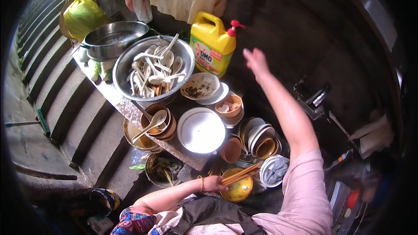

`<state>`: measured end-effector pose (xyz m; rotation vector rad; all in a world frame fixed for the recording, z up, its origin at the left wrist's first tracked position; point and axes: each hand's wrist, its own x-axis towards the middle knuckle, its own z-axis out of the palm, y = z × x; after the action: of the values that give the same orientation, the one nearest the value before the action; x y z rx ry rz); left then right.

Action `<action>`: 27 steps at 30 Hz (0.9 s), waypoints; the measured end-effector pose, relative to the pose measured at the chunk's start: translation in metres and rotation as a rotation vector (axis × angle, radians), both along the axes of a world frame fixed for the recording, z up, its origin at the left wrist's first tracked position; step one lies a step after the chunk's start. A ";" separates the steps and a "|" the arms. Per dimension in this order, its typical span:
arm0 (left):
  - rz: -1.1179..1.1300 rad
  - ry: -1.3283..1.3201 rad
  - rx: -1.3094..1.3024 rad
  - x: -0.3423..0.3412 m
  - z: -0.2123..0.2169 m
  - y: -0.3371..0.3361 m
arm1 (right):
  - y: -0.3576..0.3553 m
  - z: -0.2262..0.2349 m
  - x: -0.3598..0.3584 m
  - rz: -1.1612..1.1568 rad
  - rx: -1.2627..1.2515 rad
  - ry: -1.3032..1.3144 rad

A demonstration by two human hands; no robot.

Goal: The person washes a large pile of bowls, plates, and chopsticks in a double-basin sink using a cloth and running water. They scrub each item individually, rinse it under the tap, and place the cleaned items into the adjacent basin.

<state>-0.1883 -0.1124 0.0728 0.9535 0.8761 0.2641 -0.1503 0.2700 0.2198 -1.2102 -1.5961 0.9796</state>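
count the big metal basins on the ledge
2. One metal basin full of white spoons sits mid-ledge; another metal basin sits behind it, by the yellow bag. Others may be hidden.

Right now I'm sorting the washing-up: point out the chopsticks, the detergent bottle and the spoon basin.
chopsticks (240, 175), head view, mid-shaft.
detergent bottle (212, 43), head view, yellow body.
spoon basin (185, 52), head view, metal rim.

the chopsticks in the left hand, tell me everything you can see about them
The chopsticks are a small bundle of thin, straight sticks in a pale orange-brown, wood or bamboo by the look. The left hand grips them at one end; from there they slant up to the right, nearly level. They lie across the top of a yellow bowl, whether resting on its rim or just above cannot be told. Their far tips end close to a white bowl with a grey cloth. How many there are is unclear.
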 end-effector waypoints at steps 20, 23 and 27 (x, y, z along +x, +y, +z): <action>0.099 -0.079 0.018 -0.015 -0.023 0.026 | 0.065 0.076 -0.079 0.030 -0.336 0.435; 0.031 -0.027 0.035 -0.010 -0.011 0.026 | 0.053 0.062 -0.032 -0.056 -0.471 0.778; 0.261 -0.057 0.148 0.013 -0.023 0.017 | -0.074 0.048 0.049 0.022 -0.483 0.789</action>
<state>-0.1757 -0.0957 0.0499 0.9629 0.9379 0.5843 -0.1018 0.1956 0.2676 -0.9150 -0.7682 1.6606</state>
